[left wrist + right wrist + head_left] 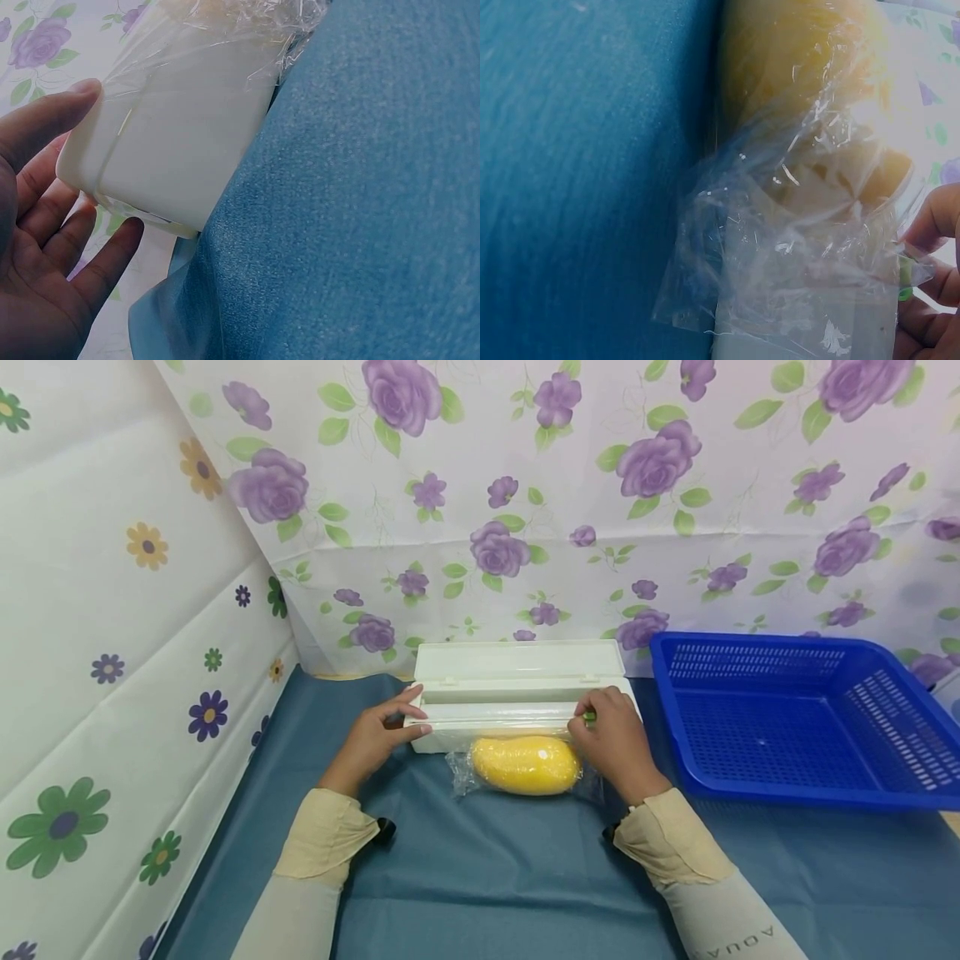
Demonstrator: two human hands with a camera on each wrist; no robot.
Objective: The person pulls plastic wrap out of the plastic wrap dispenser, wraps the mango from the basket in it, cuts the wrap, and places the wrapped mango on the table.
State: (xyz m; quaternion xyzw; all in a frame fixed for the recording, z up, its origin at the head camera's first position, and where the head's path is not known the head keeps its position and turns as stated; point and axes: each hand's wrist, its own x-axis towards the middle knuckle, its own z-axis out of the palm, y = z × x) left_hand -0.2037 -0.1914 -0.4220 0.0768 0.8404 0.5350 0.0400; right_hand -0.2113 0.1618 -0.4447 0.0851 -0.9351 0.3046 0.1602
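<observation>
A white cling film dispenser (pixel 442 742) with its lid (pixel 517 662) raised stands on the cloth in the head view. At its left end rests my left hand (pixel 375 731), thumb on the upper front edge, other fingers spread round the corner. My right hand (pixel 613 739) pinches a small green slide cutter (pixel 905 279) near the dispenser's right end. A yellow mango-shaped fruit (pixel 525 766) lies against the dispenser's front, wrapped in clear film (pixel 780 247) that bunches at both ends. Film runs from the fruit up over the dispenser's front edge. Right fingertips are partly hidden.
A blue plastic basket (pixel 795 797) stands to the right of the dispenser. Teal cloth (pixel 510 877) covers the table, with shallow creases. Flower-printed sheets (pixel 450 510) rise behind the dispenser and along the left side.
</observation>
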